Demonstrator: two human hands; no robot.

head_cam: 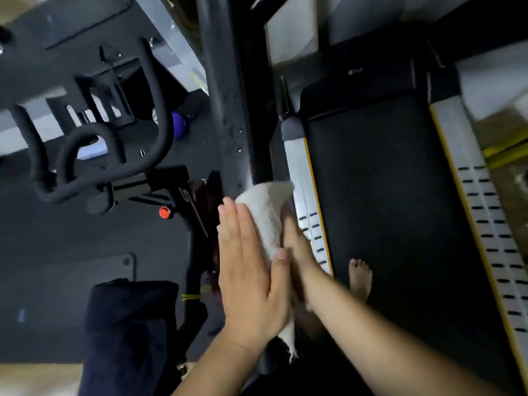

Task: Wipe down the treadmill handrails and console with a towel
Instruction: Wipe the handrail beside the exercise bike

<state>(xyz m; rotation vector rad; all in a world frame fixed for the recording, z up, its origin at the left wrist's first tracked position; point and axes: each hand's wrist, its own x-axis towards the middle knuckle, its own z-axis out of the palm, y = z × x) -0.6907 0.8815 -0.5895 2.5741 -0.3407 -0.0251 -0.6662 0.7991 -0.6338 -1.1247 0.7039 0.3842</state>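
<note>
A white towel [267, 215] is wrapped over the near end of the treadmill's dark left handrail [228, 104], which runs up the middle of the view. My left hand [248, 270] lies flat with straight fingers against the towel's left side, thumb across its lower edge. My right hand [295, 247] presses the towel from the right side; its fingers are mostly hidden behind the cloth. A loose corner of the towel [288, 338] hangs below my left hand. The console is not in view.
The black treadmill belt [385, 201] with silver, yellow-edged side rails [485, 212] lies to the right; a bare foot [360, 278] stands on it. An exercise bike with black handlebars [94, 150] stands to the left, and a dark cloth [128, 332] hangs near my left arm.
</note>
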